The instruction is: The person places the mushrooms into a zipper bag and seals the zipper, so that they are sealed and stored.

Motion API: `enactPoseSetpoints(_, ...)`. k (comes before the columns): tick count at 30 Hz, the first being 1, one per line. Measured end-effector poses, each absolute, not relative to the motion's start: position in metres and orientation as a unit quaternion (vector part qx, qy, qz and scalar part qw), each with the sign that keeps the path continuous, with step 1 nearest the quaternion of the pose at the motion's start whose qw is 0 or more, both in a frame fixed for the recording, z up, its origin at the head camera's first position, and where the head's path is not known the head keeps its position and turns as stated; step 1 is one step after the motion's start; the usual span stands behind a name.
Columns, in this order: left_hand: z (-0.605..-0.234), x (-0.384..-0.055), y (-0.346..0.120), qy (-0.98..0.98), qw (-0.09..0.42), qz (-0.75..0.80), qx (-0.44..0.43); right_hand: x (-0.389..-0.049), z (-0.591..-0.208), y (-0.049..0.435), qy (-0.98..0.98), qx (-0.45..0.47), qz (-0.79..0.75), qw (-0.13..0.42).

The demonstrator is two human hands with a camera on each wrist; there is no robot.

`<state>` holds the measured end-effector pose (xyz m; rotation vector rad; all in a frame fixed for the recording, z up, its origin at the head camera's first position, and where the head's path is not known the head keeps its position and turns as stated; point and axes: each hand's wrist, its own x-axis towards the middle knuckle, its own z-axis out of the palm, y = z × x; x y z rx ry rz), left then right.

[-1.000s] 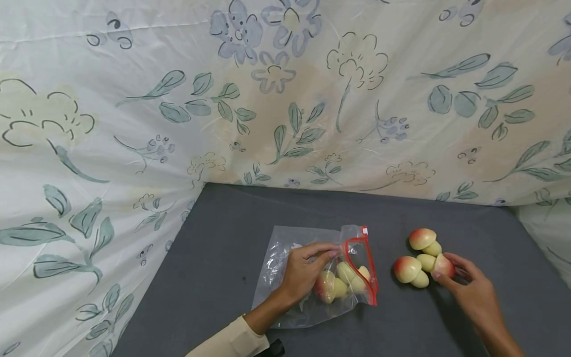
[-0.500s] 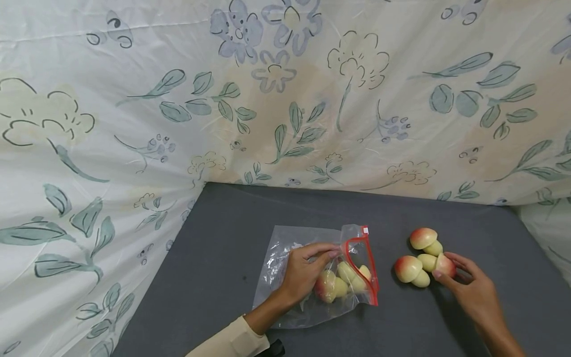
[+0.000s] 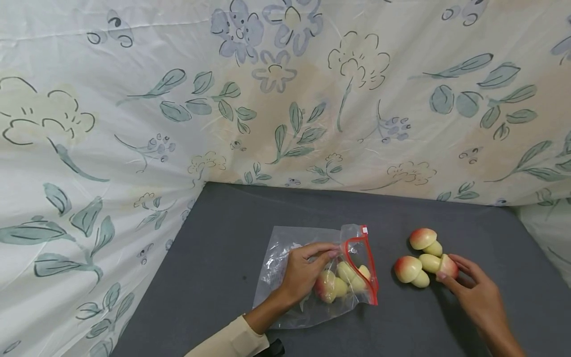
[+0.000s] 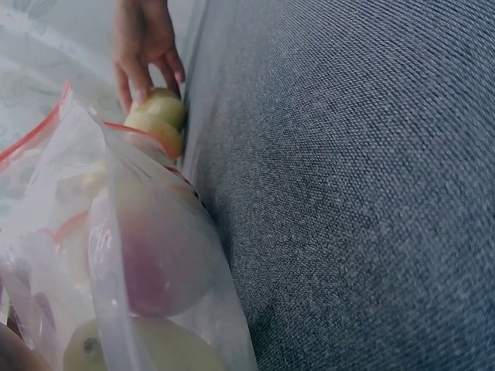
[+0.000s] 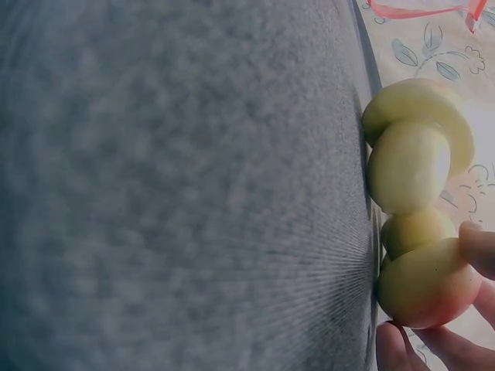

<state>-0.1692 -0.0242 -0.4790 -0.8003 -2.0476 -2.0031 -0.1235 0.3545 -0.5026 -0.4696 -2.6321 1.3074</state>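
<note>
My left hand (image 3: 301, 275) pinches the upper layer of a clear zip bag (image 3: 277, 253) near its red-edged mouth (image 3: 372, 267). Inside the bag lie toy mushrooms (image 3: 327, 286), pale yellow with reddish caps; the left wrist view shows them blurred through the plastic. To the right, my right hand (image 3: 479, 292) holds another toy mushroom (image 3: 430, 263) by its red-tinged cap (image 5: 429, 286), thumb on one side and fingers on the other. Its stem points left, toward a second mushroom (image 3: 407, 269). A third mushroom (image 3: 423, 239) lies just behind these two.
Everything lies on a dark grey cloth-covered table (image 3: 214, 258). A white floral curtain (image 3: 285, 124) hangs along the back and left side. A strip of bare cloth separates the bag's mouth from the loose mushrooms.
The right hand has shifted slightly to the right with the mushroom, showing more of its stem. The left hand and bag have stayed in place.
</note>
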Motion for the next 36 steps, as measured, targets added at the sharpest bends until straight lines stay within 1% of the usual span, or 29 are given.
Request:
enactPoseSetpoints(6, -0.480, -0.170, -0.024, -0.684, 0.086, -0.672, -0.269, -0.122, -0.503, 0.353, -0.877, -0.170, 0.443, 0.076)
enactPoseSetpoints(14, -0.481, -0.170, -0.023, -0.686, 0.085, -0.672, -0.267, -0.117, -0.503, 0.354, -0.861, -0.156, 0.474, 0.099)
enactPoseSetpoints(19, -0.481, -0.170, -0.022, -0.688, 0.084, -0.671, -0.264, -0.115, -0.502, 0.353, -0.855, -0.148, 0.487, 0.104)
enactPoseSetpoints(25, -0.483, -0.170, -0.022, -0.686, 0.088, -0.671, -0.267, -0.112, -0.498, 0.350, -0.863, -0.143, 0.472, 0.107)
enactPoseSetpoints(36, -0.482, -0.169, -0.021, -0.683, 0.093, -0.670, -0.275, -0.107, -0.490, 0.339, -0.862, -0.120, 0.473, 0.139)
